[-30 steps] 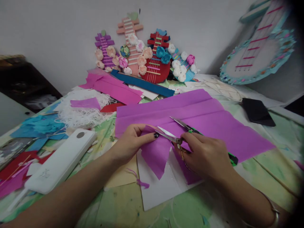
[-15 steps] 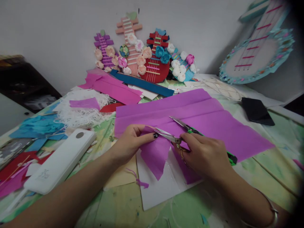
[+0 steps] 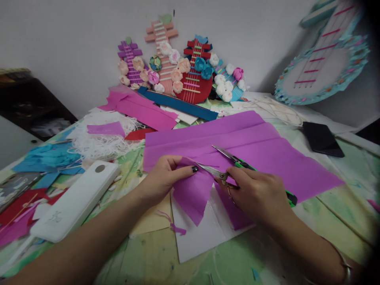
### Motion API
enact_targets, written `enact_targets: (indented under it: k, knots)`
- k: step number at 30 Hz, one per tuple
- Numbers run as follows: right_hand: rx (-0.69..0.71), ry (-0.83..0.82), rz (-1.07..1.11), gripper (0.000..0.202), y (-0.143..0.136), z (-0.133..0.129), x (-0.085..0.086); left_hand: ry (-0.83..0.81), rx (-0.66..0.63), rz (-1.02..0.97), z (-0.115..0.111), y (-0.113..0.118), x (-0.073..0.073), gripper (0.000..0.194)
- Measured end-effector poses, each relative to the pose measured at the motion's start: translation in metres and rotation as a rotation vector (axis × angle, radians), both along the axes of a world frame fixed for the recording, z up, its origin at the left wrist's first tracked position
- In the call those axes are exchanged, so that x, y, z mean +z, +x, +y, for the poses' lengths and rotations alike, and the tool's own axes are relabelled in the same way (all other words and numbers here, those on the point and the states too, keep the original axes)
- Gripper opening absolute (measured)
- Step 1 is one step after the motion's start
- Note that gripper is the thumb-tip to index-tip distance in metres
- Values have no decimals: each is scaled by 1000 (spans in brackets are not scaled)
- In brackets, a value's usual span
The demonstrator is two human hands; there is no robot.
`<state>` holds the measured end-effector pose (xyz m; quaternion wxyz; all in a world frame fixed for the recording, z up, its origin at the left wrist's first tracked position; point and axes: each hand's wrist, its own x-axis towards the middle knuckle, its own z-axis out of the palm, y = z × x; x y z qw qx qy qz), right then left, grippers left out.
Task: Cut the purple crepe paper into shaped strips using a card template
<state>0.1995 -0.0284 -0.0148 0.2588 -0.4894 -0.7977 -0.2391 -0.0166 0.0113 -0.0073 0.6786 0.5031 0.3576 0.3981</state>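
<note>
Between thumb and fingers, my left hand [image 3: 169, 178] pinches a small piece of purple crepe paper [image 3: 191, 200] by its top edge. My right hand [image 3: 255, 194] grips a pair of scissors [image 3: 215, 172], whose blades point left along that edge, close to my left thumb. A thin strip lies along the blades. Behind my hands spreads a large purple sheet [image 3: 184, 140]. On it rests a green and black box cutter [image 3: 237, 160], partly hidden by my right hand. Under the small piece lies a white board [image 3: 196, 241].
Paper-decorated toy lutes [image 3: 192, 85] lean on the wall at the back. At left are a white power bank [image 3: 75, 202], blue crepe paper [image 3: 50, 158] and a heap of white shredded strands [image 3: 101, 144]. A black phone [image 3: 322, 138] lies at right. Pink paper [image 3: 139, 109] sits further back.
The scissors' blades have shifted very slightly along the top edge of the small paper piece, and a thin strip there stands more apart. Both hands stay nearly in place.
</note>
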Motion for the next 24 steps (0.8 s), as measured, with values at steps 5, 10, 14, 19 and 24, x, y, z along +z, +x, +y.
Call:
enact_targets:
  k: [5, 10, 14, 19, 24]
  knots:
    - [-17, 6, 5, 25, 0, -1, -1, 11, -2, -4, 0, -1, -2, 8]
    - [-29, 11, 17, 27, 0, 0, 0, 24, 17, -15, 0, -1, -2, 9]
    - [-43, -2, 25, 27, -1, 1, 1, 32, 37, 11, 1, -1, -2, 8]
    - [-58, -48, 27, 22, -2, 0, 3, 60, 50, 44, 0, -1, -1, 8]
    - [-64, -87, 50, 22, -3, -1, 4, 64, 72, 35, 1, -1, -1, 9]
